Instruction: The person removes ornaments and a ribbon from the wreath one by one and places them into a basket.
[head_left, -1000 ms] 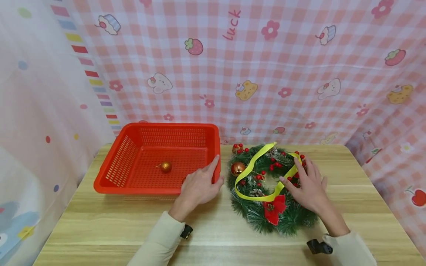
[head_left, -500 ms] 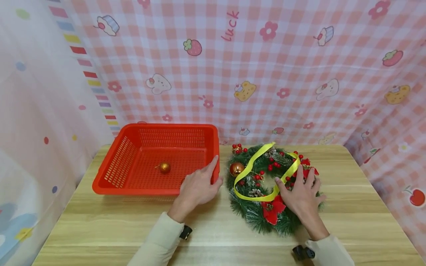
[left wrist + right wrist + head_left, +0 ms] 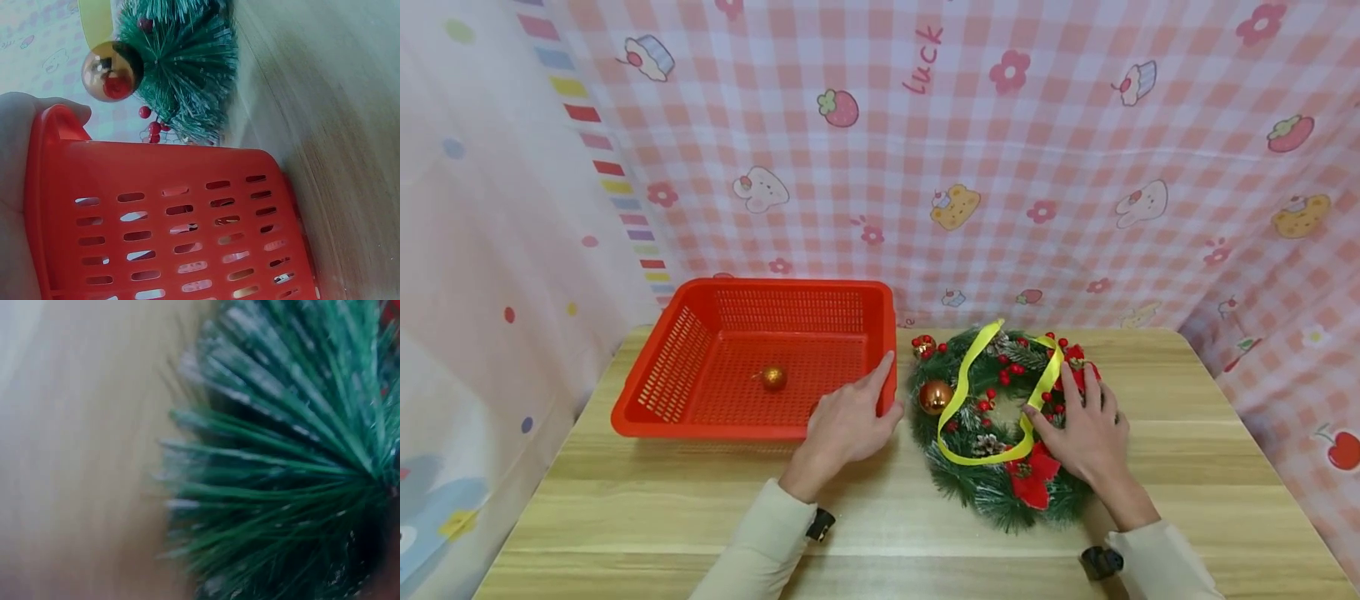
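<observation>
In the head view, my left hand (image 3: 852, 417) grips the right front rim of a red plastic basket (image 3: 790, 432), index finger along the edge. The left wrist view shows the hand at the rim of the basket's slotted wall (image 3: 187, 206). My right hand (image 3: 1086, 433) holds the right side of a green Christmas wreath (image 3: 951, 475); its fingers spread over a red flower and its thumb reaches toward the centre. A yellow ribbon (image 3: 958, 400) loops across the wreath, which bears a copper bauble (image 3: 936, 397) and a red poinsettia (image 3: 1033, 477).
Inside the basket lies a small gold ball (image 3: 772, 378); another round thing is mostly hidden behind my left hand. The wooden table (image 3: 970, 558) ends at a checked curtain (image 3: 880, 167) behind. The wreath sits close to the basket's right side.
The wreath has turned slightly counterclockwise, its poinsettia going right and its copper bauble nearer me. My right hand moved left, then a little back right and up. My left hand stays put.
</observation>
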`<state>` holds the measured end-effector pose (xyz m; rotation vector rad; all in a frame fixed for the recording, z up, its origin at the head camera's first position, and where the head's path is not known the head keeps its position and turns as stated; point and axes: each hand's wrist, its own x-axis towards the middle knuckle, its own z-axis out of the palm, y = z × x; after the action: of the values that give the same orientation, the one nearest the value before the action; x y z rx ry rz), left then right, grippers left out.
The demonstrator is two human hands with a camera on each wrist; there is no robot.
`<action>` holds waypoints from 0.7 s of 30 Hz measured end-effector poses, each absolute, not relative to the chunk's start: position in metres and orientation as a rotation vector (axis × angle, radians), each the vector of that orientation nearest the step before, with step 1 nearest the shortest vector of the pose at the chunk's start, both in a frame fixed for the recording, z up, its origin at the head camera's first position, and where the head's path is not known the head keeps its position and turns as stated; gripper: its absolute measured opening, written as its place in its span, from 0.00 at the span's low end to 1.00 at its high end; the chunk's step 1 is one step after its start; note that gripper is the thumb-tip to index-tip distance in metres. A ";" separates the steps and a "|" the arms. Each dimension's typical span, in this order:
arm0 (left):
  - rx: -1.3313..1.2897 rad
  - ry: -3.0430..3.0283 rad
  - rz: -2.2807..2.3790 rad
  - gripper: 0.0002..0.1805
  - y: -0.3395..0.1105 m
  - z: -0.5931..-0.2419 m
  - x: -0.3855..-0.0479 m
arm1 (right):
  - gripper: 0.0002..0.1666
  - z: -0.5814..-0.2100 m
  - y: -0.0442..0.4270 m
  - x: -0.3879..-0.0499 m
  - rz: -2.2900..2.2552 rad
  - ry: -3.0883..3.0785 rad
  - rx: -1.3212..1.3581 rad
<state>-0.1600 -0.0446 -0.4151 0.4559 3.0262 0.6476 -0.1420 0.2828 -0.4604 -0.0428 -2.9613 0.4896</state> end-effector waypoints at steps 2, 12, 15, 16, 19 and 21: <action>0.449 3.019 0.640 0.38 -0.045 -0.415 -0.160 | 0.54 -0.461 0.289 -0.145 0.479 -2.958 0.032; 0.452 3.013 0.642 0.38 -0.044 -0.413 -0.160 | 0.54 -0.459 0.310 -0.164 0.452 -2.985 0.293; 0.454 3.006 0.657 0.38 -0.043 -0.411 -0.159 | 0.53 -0.460 0.312 -0.166 0.470 -2.972 0.306; 0.469 3.012 0.666 0.38 -0.042 -0.410 -0.159 | 0.53 -0.461 0.312 -0.166 0.475 -2.968 0.308; 0.573 3.038 0.738 0.36 -0.039 -0.406 -0.158 | 0.53 -0.463 0.312 -0.167 0.477 -2.964 0.308; 0.688 3.051 0.830 0.34 -0.034 -0.403 -0.155 | 0.52 -0.463 0.312 -0.166 0.483 -2.969 0.300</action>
<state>-0.1554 -0.0345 -0.4027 0.6876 3.0508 0.8297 -0.1663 0.3119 -0.4626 0.3002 -2.9690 0.4826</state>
